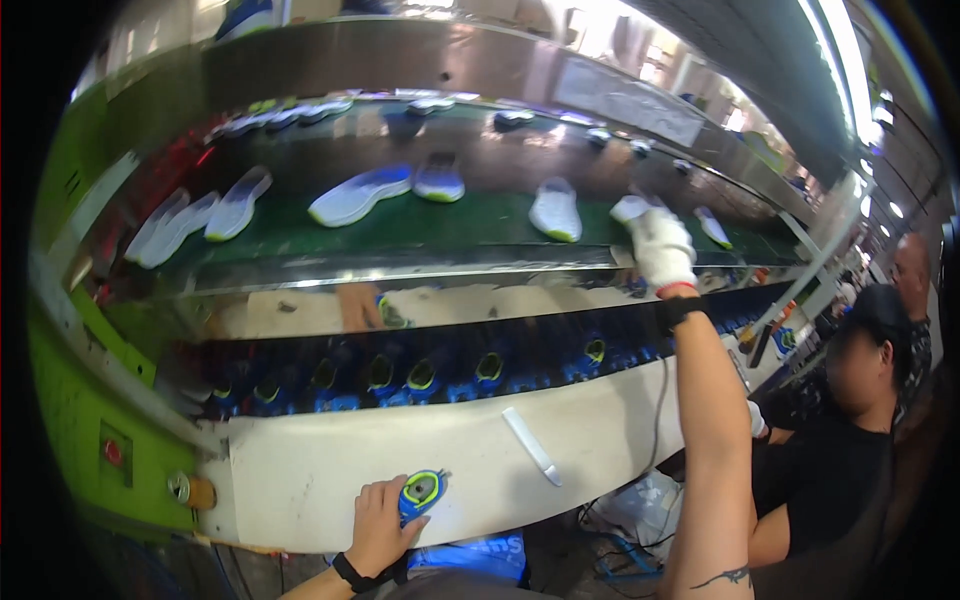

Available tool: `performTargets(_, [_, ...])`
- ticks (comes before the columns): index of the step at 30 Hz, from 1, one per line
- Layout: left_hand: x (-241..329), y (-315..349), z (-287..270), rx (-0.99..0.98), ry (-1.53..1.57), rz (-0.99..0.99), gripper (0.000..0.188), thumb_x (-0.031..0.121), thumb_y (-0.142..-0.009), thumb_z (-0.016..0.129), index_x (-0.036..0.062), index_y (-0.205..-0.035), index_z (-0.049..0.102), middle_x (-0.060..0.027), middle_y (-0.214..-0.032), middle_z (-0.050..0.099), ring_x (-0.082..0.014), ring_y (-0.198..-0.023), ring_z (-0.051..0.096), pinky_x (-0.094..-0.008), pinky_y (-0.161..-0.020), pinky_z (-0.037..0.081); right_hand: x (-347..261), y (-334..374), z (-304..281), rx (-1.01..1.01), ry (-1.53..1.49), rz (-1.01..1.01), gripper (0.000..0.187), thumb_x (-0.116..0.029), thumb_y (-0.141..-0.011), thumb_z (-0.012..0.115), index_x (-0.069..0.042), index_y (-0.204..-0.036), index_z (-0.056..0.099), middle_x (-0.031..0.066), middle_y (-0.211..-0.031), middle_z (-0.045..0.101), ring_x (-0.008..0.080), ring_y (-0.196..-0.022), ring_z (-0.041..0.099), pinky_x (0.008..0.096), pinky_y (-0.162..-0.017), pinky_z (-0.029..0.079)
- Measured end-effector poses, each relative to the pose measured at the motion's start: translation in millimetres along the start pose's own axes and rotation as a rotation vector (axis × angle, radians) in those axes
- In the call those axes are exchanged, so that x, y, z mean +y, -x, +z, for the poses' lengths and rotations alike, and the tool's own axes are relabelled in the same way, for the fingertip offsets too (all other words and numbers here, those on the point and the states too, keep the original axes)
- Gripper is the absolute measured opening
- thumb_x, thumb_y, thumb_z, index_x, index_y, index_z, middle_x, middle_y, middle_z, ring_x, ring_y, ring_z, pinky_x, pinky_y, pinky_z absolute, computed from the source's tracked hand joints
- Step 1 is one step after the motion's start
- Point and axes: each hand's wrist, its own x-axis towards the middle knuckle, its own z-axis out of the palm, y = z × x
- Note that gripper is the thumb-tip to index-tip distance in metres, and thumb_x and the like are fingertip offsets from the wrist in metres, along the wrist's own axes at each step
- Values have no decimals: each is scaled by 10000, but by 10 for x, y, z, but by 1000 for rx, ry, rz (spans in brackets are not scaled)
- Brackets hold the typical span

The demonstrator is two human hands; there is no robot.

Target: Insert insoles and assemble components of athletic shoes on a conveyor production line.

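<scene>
My bare left hand (pixel 378 522), with a dark band at the wrist, is closed around a blue shoe upper (pixel 408 508) with a lime-green collar, resting on the pale worktop near its front edge. My right arm stretches far forward to the upper green conveyor. There my right hand (pixel 662 246), in a white knitted glove, has its fingers closed on a white shoe sole (pixel 628 208); the fingertips are partly hidden. Nearby on the belt lie another white sole (pixel 556 212) with a lime tip and a small sole (pixel 713 228).
Several more soles, one of them a white-and-purple sole (pixel 360 195), lie along the green conveyor (pixel 480 225). Blue shoe uppers line the dark lower trough (pixel 455 350). A flat white bar (pixel 530 445) lies on the worktop (pixel 320 460). A can (pixel 180 488) stands left; a co-worker (pixel 835 450) sits right.
</scene>
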Motion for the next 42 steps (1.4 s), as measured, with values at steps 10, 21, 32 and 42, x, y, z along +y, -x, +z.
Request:
performTargets(10, [-197, 713, -275, 17, -101, 324, 668, 118, -719, 757, 65, -1346, 532, -248, -1284, 512, -413, -1185, 518, -481, -1030, 452, -1145, 2256, -607, 360, -609, -129, 125, -54, -998, 554, 20, -1069, 626, 130, -975, 633, 216, -747, 620, 350, -691, 534])
performTargets(21, [4, -452, -439, 436, 148, 52, 357, 296, -844, 750, 77, -1114, 671, -103, -1012, 630, -311, -966, 584, -378, -835, 502, -2355, 3503, 546, -11, -1578, 499, 307, -274, -1013, 548, 22, -1088, 584, 132, -908, 670, 200, -779, 644, 339, -713, 536])
performTargets(32, [41, 24, -492, 284, 363, -22, 360, 211, -740, 823, 71, -1059, 733, -82, -912, 673, -277, -863, 594, -369, -801, 490, -2066, 3399, 125, -448, -1889, 97, 333, -356, -1026, 521, -28, -1050, 575, 194, -1060, 650, 237, -937, 637, 327, -800, 515])
performTargets(42, [268, 346, -248, 330, 1045, -502, 324, 56, -798, 789, 6, -986, 530, -216, -1150, 688, -166, -644, 601, -281, -610, 488, -2575, 3873, 128, -416, -1823, 59, 253, -242, -925, 715, -48, -879, 559, 215, -1306, 588, 298, -1093, 627, 379, -862, 515])
